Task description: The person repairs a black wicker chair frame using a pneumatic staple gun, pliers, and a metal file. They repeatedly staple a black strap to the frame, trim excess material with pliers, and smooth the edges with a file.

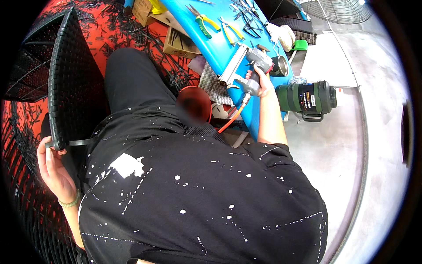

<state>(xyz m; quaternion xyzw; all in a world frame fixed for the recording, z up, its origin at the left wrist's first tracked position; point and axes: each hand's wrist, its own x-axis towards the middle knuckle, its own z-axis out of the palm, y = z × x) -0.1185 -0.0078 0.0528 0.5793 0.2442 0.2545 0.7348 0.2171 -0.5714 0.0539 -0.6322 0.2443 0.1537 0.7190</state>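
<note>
My left hand [56,174] pinches the lower corner of a black woven wicker piece [72,75], which stands at the left beside my leg. A flat black strip [82,142] sticks out from that corner toward my body. On the far right side, my right hand [262,83] is wrapped round the grip of a grey pneumatic staple gun [259,58]. The gun lies over the blue table, its long silver magazine pointing away. An orange air hose [232,120] runs from the handle down toward my lap. The fingertips of the left hand are partly hidden behind the wicker edge.
On the blue table [184,11] are yellow-and-green pliers [203,23], yellow-handled pliers [230,31], black pieces and a metal cup [280,67]. A large green-and-black jug [305,97] is to the right. Cardboard boxes [179,44] and black scraps lie on the red floor [94,33].
</note>
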